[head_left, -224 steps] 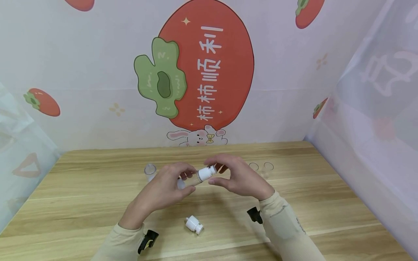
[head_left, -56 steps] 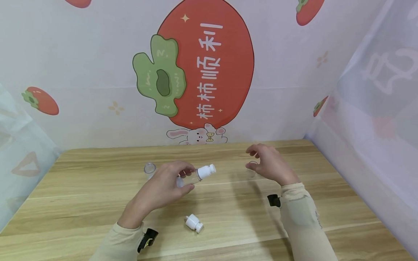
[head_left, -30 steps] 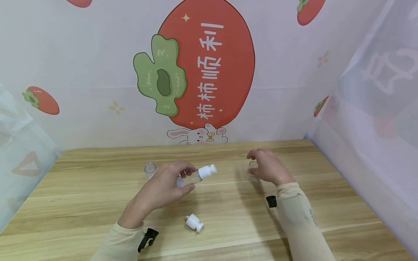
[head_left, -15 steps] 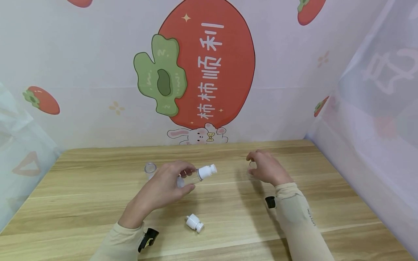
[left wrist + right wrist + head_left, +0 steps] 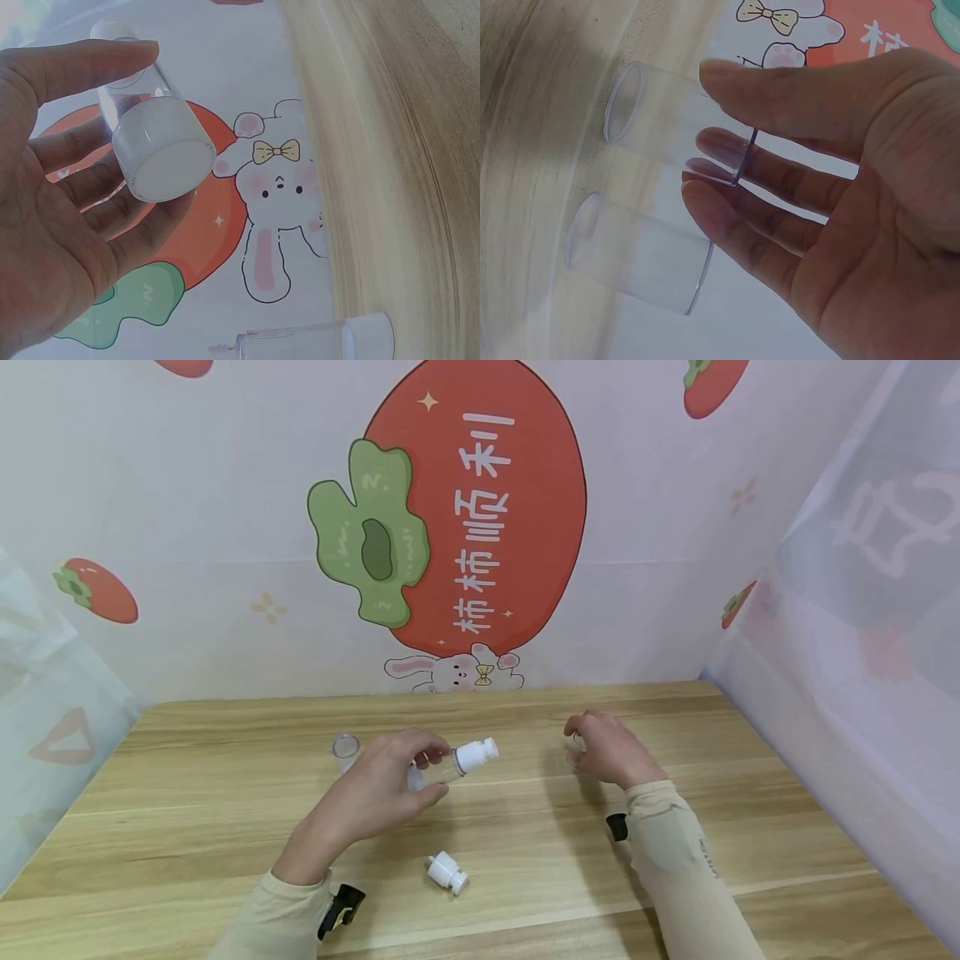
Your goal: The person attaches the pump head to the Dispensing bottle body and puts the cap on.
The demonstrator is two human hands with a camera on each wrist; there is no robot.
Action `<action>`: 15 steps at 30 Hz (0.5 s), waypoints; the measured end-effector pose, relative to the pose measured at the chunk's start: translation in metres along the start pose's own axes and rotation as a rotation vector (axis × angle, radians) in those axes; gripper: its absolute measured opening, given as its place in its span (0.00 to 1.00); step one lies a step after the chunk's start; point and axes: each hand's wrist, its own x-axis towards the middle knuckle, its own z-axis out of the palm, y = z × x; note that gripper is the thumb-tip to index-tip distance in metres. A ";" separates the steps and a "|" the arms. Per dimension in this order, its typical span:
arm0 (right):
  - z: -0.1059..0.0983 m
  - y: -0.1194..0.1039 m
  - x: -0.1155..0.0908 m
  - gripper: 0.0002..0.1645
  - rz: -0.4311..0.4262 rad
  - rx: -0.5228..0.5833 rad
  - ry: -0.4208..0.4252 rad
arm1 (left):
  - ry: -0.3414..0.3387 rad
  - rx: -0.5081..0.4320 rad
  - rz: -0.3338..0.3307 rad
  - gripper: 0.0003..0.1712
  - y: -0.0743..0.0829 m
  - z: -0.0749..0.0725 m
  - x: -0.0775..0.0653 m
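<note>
My left hand (image 5: 375,785) grips a small clear bottle (image 5: 163,154) with a frosted white base, tilted above the table. A white pump top (image 5: 476,755) sits on the bottle's neck, pointing to the right. At the right, my right hand (image 5: 611,753) has its thumb and fingers round the rim end of a clear plastic cap (image 5: 667,120), an upright open-topped cylinder. Fingertips show through its wall in the right wrist view. A matching clear cap (image 5: 641,255) stands beside it, hidden behind the hand in the head view.
A second clear bottle (image 5: 300,345) with a white base stands behind my left hand. On the wooden table (image 5: 225,860), nearer to me, lies a loose white pump top (image 5: 447,872). Printed cloth walls (image 5: 645,527) border the table at the back and sides.
My right hand has left the pump top on the held bottle, gone right to the clear caps, and lately shifted slightly nearer as its fingers drew in round one. My left hand holds still.
</note>
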 end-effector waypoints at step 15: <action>0.003 0.001 0.000 0.16 0.002 0.016 0.002 | 0.005 0.010 0.011 0.19 -0.001 0.000 0.000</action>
